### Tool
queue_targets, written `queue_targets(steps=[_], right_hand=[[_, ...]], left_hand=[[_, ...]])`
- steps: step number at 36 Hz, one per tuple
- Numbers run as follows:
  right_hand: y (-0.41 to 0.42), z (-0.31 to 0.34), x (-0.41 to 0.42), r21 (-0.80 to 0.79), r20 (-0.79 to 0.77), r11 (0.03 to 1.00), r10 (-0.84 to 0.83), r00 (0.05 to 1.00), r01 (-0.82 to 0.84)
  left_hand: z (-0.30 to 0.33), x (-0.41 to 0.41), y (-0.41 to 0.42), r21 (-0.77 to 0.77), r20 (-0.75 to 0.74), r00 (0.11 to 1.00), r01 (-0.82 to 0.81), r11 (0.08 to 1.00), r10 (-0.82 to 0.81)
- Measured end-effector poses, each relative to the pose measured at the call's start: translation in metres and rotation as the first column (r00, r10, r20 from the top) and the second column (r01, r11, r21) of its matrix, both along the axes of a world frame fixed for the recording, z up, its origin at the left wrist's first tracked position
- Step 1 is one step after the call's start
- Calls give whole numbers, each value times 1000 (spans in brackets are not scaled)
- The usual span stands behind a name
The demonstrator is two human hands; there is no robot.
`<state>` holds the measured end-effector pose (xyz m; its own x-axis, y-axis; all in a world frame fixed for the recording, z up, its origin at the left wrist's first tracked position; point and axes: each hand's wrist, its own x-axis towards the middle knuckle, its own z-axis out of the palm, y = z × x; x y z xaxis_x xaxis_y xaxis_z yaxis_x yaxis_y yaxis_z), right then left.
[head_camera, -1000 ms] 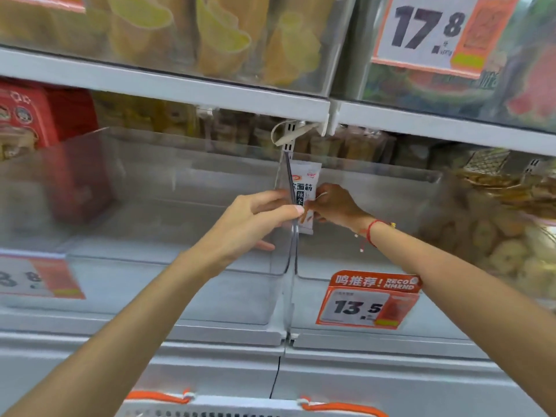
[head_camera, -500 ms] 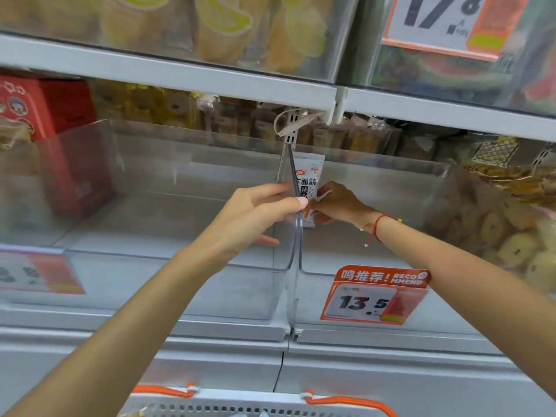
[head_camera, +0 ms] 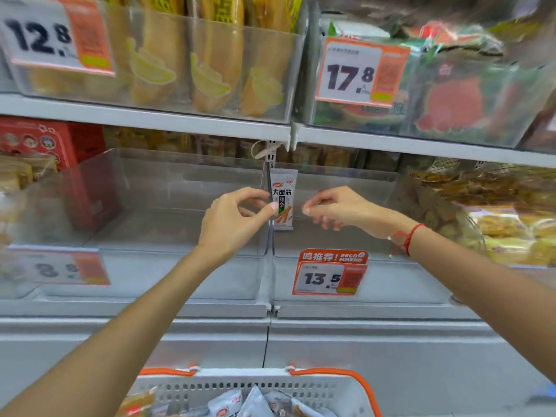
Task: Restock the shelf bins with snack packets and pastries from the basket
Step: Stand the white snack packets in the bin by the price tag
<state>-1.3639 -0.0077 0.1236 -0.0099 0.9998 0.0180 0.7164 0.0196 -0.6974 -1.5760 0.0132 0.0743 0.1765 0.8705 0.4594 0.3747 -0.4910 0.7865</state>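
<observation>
A white snack packet (head_camera: 284, 203) stands upright in the clear right bin (head_camera: 376, 284), against that bin's left wall. My left hand (head_camera: 234, 221) is just left of it, thumb and forefinger pinching the top edge of the clear bin wall (head_camera: 268, 236) beside the packet. My right hand (head_camera: 337, 209) hovers a little to the right of the packet, fingers loosely curled and holding nothing. The clear left bin (head_camera: 180, 275) looks bare inside. At the bottom stands the white basket (head_camera: 240, 383) with orange handles, holding several more packets (head_camera: 228, 407).
The right bin carries a 13.5 price tag (head_camera: 329, 273), the left bin a blurred tag (head_camera: 69, 269). Pastries (head_camera: 511, 233) fill the bin at far right, and red boxes (head_camera: 60, 152) sit at left. The upper shelf (head_camera: 144, 115) holds yellow packs and watermelon packs.
My right hand has let go of the packet and drawn back to the right. The packet stays standing against the wall. The view has pulled back, showing more of the basket.
</observation>
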Motion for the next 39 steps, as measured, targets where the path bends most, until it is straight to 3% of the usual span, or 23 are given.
queue_targets(steps=[4,9,12,16,19,23,29,33,36,39], right_hand=[[-55,7,-16,-2,-134,994,104,986,-105],[-103,-13,-28,62,-158,982,188,969,-180],[-113,-32,-30,230,-46,957,194,980,-178],[-115,-60,-32,411,312,871,142,939,-268],[-118,-91,-40,289,481,898,164,862,-332],[-121,-143,-47,25,549,948,253,797,-318],[-133,-232,-44,-323,440,930,310,843,-174],[-148,-274,-45,-650,299,741,454,839,-169],[-155,-285,-47,-670,181,713,426,886,-206],[-154,-287,-48,-619,114,742,411,905,-259]], left_hand=[[-3,-3,-27,180,-61,979,-182,967,196],[-27,-23,-73,242,43,975,-222,944,219],[-50,-36,-101,157,45,980,-198,968,193],[-90,-51,-126,-12,17,990,-142,990,142],[-121,-57,-136,-157,-75,992,-112,981,101],[-155,-56,-137,-274,-229,972,-117,955,53],[-199,-53,-148,-374,-439,891,-66,925,-114],[-229,-59,-157,-469,-522,806,4,883,-281],[-241,-62,-165,-456,-585,723,80,886,-367],[-250,-61,-165,-418,-733,547,106,902,-404]])
